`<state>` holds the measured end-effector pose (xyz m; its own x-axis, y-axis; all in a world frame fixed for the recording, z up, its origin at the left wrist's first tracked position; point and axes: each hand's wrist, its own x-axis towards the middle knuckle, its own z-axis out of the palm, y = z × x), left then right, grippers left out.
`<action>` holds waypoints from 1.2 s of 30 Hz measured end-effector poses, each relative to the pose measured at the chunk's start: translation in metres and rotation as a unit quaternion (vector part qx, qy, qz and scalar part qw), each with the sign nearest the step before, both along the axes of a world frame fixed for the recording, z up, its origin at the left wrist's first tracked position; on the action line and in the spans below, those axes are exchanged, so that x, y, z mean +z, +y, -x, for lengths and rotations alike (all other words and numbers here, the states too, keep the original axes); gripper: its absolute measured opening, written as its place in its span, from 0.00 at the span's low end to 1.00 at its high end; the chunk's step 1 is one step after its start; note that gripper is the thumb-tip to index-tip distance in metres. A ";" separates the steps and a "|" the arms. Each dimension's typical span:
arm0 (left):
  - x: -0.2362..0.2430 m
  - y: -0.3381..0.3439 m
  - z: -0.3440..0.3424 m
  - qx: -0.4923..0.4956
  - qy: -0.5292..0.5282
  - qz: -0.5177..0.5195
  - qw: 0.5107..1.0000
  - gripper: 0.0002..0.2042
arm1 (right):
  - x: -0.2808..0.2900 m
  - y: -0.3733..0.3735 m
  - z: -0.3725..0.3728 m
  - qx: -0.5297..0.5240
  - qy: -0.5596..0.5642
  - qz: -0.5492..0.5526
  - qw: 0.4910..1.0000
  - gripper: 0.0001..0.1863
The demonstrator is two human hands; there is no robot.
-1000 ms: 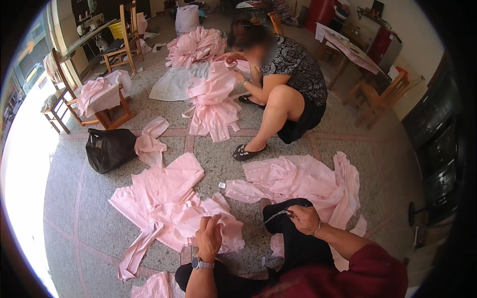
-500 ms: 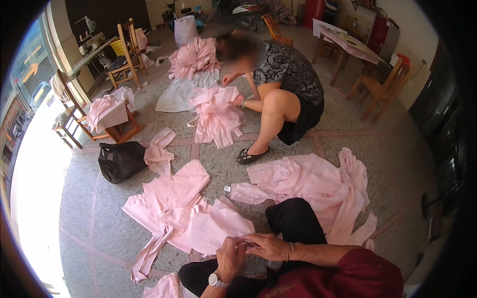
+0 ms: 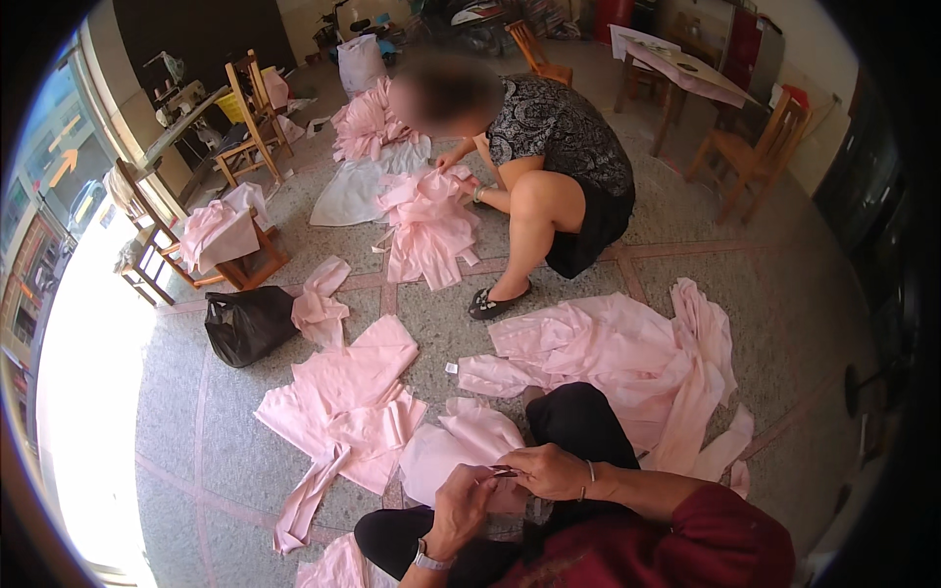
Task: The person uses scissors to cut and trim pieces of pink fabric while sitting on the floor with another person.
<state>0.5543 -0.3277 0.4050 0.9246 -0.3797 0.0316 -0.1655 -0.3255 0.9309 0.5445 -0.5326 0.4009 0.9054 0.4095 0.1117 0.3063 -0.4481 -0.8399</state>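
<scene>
My left hand (image 3: 463, 508) is closed at the near edge of a pink cloth piece (image 3: 456, 446), which spreads away from it over my lap. Close against it, my right hand (image 3: 551, 472) is also closed, its fingertips meeting those of the left. Between the fingertips shows a small dark object (image 3: 504, 471), too small to name. Just beyond, a flat pile of cut pink cloth (image 3: 358, 392) lies on the floor. To the right of my knee, a larger heap of pink fabric (image 3: 608, 343) has a small white tag at its left end.
Across from me a person (image 3: 564, 147) squats, both hands on a pink bundle (image 3: 429, 220). A black plastic bag (image 3: 250, 325) sits at left, near a low chair draped with pink cloth (image 3: 221, 235). Farther back are a sewing machine (image 3: 181, 103), a white sack (image 3: 361, 64) and a table (image 3: 686, 73).
The cloth at my hands has drawn nearer and apart from the floor pile. A small dark object now shows between my fingertips. The other person's head has shifted left and nearer.
</scene>
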 end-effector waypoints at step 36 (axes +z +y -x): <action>-0.040 -0.025 0.002 0.181 -0.170 -0.053 0.967 0.16 | 0.062 0.000 -0.013 0.039 -0.159 0.092 0.982 0.24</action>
